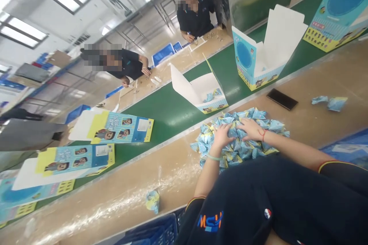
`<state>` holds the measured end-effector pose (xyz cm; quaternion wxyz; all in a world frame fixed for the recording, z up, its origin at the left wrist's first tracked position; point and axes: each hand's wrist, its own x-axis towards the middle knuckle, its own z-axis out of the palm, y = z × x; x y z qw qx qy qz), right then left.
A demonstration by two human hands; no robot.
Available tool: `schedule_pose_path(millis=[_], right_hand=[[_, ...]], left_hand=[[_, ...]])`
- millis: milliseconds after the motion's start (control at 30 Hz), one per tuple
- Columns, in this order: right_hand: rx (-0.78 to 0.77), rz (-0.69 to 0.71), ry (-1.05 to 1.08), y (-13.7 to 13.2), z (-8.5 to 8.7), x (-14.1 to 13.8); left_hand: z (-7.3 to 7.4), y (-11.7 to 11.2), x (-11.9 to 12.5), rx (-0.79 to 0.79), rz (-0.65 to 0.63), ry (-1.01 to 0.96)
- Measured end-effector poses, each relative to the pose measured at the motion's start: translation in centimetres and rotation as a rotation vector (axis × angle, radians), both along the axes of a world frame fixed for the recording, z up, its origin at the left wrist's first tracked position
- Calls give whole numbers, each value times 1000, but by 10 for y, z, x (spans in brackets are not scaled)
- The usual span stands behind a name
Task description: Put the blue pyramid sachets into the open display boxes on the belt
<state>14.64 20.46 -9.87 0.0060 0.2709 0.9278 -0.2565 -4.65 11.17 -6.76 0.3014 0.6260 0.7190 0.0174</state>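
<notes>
A heap of small blue-and-yellow foil packets (241,149) lies on the brown worktable in front of me. My left hand (222,136), with a pale green bangle at the wrist, rests on the left part of the heap. Its thumb and fingers are apart. Close beside it, my right hand (250,129), with a red string at the wrist, reaches over the heap with fingers stretched toward the left hand. Both hands touch packets, and I see none gripped. Some fingertips are hard to make out against the wrappers.
A green conveyor belt (161,103) carries an open carton (212,105) with a few packets inside, another open carton (266,78) and several printed boxes (126,126). A phone (282,99) and loose packets (337,103) lie to the right. Two people sit across the belt.
</notes>
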Motion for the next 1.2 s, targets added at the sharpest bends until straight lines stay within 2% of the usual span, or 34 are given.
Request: schedule_pose_path(millis=[100,200,267,333,400,467,567,667,767,867,1000,1100,1200], right_hand=[[-43,-43,116,-11,-7,8],[-152,-144,247,-20,-4,16],[-168,-272,380,-20,9,25],[-74,-453,569,-8,30,36],[101,-648,763,17,58,45],[244,-780,898,55,86,48],[303,-805,909,118,119,42],[342,-797,847,156,129,38],[382,-845,848,158,111,47],[247,-811,749,144,76,68],[-87,-489,293,120,28,107],[-184,-279,26,95,2,137],[-224,-183,-110,68,-16,156]], left_hand=[[-3,-3,-3,16,21,-19],[-6,-8,-5,18,45,-15],[-8,-10,-7,16,48,-14],[-9,-13,-8,15,45,-14],[-9,-15,-9,6,40,-8],[-9,-15,-9,-8,41,3],[-9,-15,-9,-37,49,19],[-10,-17,-10,-78,54,17],[-11,-20,-10,-59,66,23],[-10,-21,-9,-5,74,51],[-6,-16,-10,26,44,87],[-5,-12,-14,66,31,112],[-6,-9,-18,114,31,102]])
